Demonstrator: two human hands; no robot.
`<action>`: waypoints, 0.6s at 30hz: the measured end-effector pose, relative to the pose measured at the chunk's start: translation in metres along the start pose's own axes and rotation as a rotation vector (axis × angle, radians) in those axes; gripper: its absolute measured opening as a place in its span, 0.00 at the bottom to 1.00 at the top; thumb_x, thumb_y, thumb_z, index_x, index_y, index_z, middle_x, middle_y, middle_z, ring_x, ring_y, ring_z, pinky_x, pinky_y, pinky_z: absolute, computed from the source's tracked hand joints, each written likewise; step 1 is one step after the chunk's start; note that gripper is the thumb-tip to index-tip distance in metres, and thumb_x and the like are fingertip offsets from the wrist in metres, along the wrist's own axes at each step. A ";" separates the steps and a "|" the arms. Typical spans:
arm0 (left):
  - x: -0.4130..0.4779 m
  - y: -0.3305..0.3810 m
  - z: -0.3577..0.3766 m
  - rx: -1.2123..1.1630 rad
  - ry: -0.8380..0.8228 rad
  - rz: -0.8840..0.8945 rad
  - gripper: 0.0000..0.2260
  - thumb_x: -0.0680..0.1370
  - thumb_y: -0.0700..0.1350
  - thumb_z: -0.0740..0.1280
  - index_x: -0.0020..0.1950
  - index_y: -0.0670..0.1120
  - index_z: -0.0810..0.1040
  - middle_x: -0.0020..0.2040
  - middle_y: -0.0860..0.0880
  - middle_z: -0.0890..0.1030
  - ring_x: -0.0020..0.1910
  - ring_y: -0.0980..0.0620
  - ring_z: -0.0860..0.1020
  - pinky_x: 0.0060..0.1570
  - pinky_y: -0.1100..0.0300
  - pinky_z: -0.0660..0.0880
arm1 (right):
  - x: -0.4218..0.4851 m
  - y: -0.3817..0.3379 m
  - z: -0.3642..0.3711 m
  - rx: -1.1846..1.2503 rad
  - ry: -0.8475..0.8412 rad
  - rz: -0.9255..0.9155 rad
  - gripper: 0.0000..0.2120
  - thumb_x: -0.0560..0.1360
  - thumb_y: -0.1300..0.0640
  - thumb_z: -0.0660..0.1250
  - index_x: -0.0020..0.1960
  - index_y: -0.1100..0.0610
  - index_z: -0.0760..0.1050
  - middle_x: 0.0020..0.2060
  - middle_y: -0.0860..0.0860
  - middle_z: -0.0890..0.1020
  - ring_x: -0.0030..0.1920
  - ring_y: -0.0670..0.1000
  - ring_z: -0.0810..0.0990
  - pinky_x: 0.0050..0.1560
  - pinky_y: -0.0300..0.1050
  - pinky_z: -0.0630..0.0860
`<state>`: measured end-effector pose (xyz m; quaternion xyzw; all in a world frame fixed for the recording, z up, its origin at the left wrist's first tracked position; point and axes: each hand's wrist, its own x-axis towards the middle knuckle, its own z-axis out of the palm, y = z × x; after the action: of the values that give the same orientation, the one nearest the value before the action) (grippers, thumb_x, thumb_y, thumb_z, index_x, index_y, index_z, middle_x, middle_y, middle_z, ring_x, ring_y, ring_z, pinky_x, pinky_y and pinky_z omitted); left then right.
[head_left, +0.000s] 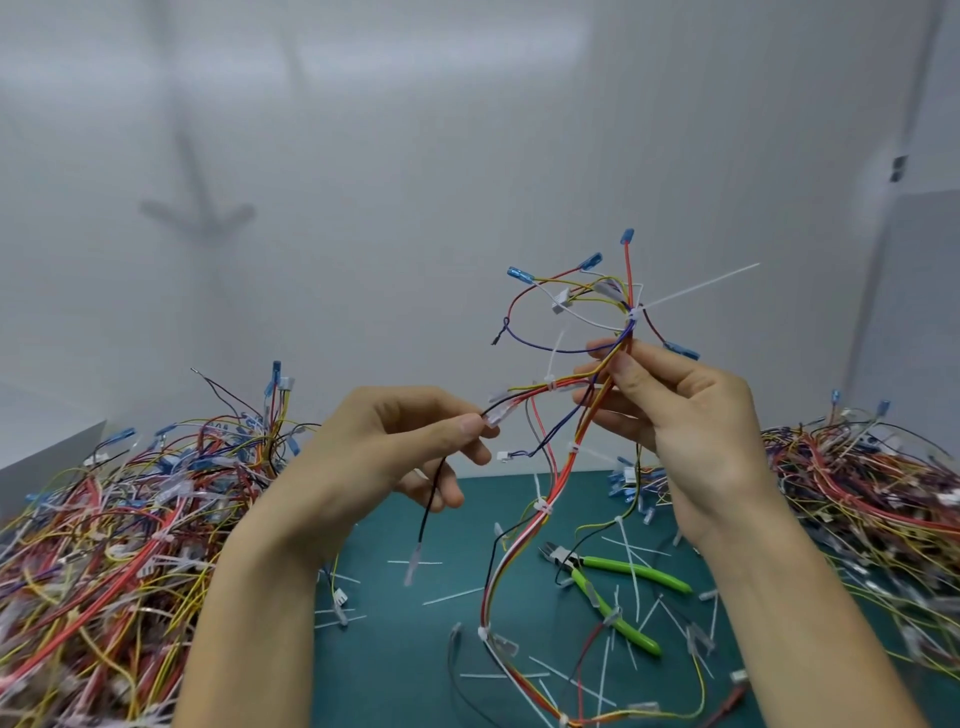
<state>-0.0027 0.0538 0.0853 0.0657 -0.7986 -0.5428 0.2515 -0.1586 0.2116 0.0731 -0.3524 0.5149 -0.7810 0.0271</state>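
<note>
Pinching a clear terminal sleeve (492, 419) between thumb and forefinger, the left hand (395, 447) holds out one branch of the wire harness (555, 491), which hangs above the green mat (415, 654). The right hand (691, 431) grips the bundle just below a white cable tie (634, 313). Green-handled cutters (615, 584) lie on the mat, with a heap of wires (104, 519) at the left and another heap (883, 493) at the right.

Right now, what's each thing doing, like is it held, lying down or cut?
left hand, pinching a clear connector on the wire harness.
right hand, pinching the wire harness just under the top cable tie.
wire harness, held up, lower end trailing on the mat.
top cable tie, fastened, long tail uncut.
green cutters, lying on the mat, handles spread.
tie scraps, scattered loose.
left wire pile, heaped.
right wire pile, heaped.
</note>
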 end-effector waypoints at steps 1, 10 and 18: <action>0.000 -0.001 0.000 0.005 -0.007 -0.019 0.10 0.74 0.50 0.68 0.45 0.46 0.86 0.43 0.45 0.85 0.30 0.51 0.80 0.30 0.64 0.76 | 0.000 0.000 0.000 0.002 0.003 -0.001 0.10 0.80 0.60 0.65 0.48 0.50 0.84 0.39 0.48 0.87 0.40 0.49 0.87 0.37 0.35 0.80; 0.014 -0.005 0.021 0.279 0.287 0.002 0.06 0.80 0.41 0.64 0.48 0.48 0.80 0.42 0.52 0.83 0.36 0.57 0.81 0.38 0.59 0.82 | -0.001 0.000 0.002 -0.014 0.028 -0.028 0.09 0.80 0.61 0.65 0.49 0.52 0.84 0.38 0.48 0.87 0.39 0.49 0.87 0.37 0.35 0.80; 0.014 -0.004 0.036 0.340 -0.032 -0.002 0.02 0.74 0.49 0.74 0.46 0.53 0.84 0.41 0.53 0.86 0.39 0.56 0.84 0.39 0.61 0.81 | -0.003 0.002 0.009 -0.039 0.010 -0.064 0.10 0.80 0.62 0.65 0.48 0.51 0.84 0.39 0.48 0.87 0.39 0.49 0.87 0.37 0.35 0.80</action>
<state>-0.0323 0.0765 0.0762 0.0994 -0.8827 -0.4013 0.2233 -0.1515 0.2050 0.0715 -0.3653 0.5187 -0.7730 -0.0075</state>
